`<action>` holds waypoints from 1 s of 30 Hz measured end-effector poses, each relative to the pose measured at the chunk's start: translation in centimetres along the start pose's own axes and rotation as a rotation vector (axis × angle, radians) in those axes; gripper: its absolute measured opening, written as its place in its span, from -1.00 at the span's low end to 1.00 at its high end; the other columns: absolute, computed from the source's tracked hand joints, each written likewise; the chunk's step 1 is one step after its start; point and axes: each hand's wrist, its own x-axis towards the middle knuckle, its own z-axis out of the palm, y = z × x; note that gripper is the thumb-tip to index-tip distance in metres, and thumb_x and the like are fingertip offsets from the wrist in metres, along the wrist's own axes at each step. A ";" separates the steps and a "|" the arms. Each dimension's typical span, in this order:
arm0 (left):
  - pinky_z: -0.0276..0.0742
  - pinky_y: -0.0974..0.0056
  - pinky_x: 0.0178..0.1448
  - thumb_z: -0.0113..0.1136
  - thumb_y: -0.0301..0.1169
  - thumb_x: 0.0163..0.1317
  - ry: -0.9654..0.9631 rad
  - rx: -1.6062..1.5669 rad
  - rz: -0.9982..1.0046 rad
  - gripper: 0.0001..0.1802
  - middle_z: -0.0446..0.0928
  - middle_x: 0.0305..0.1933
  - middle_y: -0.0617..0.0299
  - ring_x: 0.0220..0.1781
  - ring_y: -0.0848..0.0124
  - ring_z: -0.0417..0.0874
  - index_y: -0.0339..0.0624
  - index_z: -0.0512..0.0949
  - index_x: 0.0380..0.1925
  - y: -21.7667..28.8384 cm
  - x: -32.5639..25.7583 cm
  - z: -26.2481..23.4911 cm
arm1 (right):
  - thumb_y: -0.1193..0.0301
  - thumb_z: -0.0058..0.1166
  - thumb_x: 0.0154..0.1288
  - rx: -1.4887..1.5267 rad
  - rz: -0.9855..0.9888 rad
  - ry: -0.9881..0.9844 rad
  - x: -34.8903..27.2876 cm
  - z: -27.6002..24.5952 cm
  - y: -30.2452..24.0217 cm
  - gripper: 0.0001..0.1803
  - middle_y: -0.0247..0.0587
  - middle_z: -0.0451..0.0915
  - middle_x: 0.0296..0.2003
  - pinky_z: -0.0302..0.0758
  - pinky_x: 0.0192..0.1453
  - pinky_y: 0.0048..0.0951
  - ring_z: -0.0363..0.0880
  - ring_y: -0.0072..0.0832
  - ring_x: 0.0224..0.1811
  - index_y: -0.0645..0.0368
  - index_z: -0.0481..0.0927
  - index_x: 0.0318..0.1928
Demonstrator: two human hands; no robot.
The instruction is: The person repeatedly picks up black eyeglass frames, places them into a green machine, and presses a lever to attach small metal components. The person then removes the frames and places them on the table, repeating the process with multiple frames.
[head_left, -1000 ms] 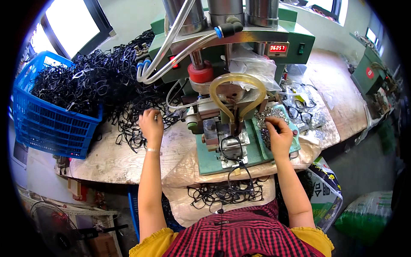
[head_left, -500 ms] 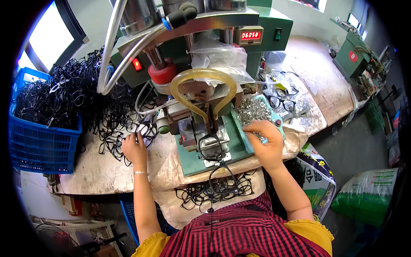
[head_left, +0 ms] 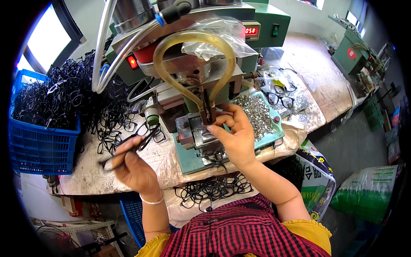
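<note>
Holding one black glasses frame [head_left: 141,139] pinched in left hand [head_left: 130,165] over the table [head_left: 85,180], right hand [head_left: 233,135] w/ fingertips closed at the press jig [head_left: 197,130] — likely mid-cycle: frame not yet loaded, big pile [head_left: 55,96] left, few finished-looking frames [head_left: 214,188] at front.

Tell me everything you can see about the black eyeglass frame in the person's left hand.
The eyeglass frame is thin, black and looks like plastic, with two open rims and no lenses visible. The left hand grips it at one end, so it points up and to the right, tilted above the cloth-covered bench. Its far end hangs near the loose black frames scattered on the bench; whether it touches them cannot be told. It is left of the green press machine and apart from it.
</note>
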 end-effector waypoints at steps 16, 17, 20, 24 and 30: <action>0.55 -0.01 0.06 0.47 -0.39 0.03 -0.885 0.355 0.261 -0.81 0.73 -0.17 0.30 -0.23 0.26 0.65 -0.02 0.74 -0.30 0.0 -2.6 4.9 | 0.42 0.30 0.09 -1.309 -0.370 0.151 1.4 -14.5 4.6 -0.85 -0.04 0.58 0.13 0.39 0.34 -0.07 0.43 0.01 0.29 0.06 0.72 -0.27; 0.55 -0.01 0.05 0.47 -0.39 0.03 -0.887 0.353 0.260 -0.81 0.73 -0.17 0.30 -0.23 0.26 0.65 -0.02 0.74 -0.30 0.0 -2.5 4.9 | 0.43 0.30 0.09 -1.309 -0.415 0.128 1.6 -14.2 4.4 -0.86 -0.07 0.58 0.13 0.41 0.32 -0.08 0.44 -0.01 0.28 0.07 0.71 -0.28; 0.54 0.01 0.05 0.46 -0.38 0.04 -0.885 0.352 0.262 -0.82 0.73 -0.17 0.27 -0.23 0.25 0.64 -0.03 0.74 -0.31 0.1 -2.4 5.1 | 0.44 0.29 0.07 -1.284 -0.589 0.005 2.6 -12.4 4.5 -0.87 -0.15 0.59 0.10 0.50 0.21 -0.10 0.48 -0.10 0.26 0.08 0.66 -0.32; 0.54 -0.02 0.18 0.44 -0.43 0.04 -0.881 0.458 0.237 -0.72 0.71 -0.03 0.21 -0.05 0.21 0.70 -0.09 0.71 -0.19 1.0 -3.4 4.5 | 0.46 0.25 0.08 -1.437 -0.563 -0.039 4.1 -10.9 4.8 -0.86 -0.14 0.62 0.03 0.56 0.00 -0.13 0.53 -0.12 0.20 0.12 0.63 -0.29; 0.53 0.05 0.21 0.28 -0.63 0.12 -0.412 0.827 0.142 -0.66 0.68 -0.06 0.03 0.03 0.11 0.69 -0.22 0.62 -0.06 2.2 -7.6 -4.8 | 0.52 0.23 0.31 -0.459 -0.081 0.389 0.0 -15.3 4.4 -0.94 -0.39 0.65 -0.37 0.49 -0.12 -0.54 0.58 -0.62 -0.26 0.20 0.60 -0.26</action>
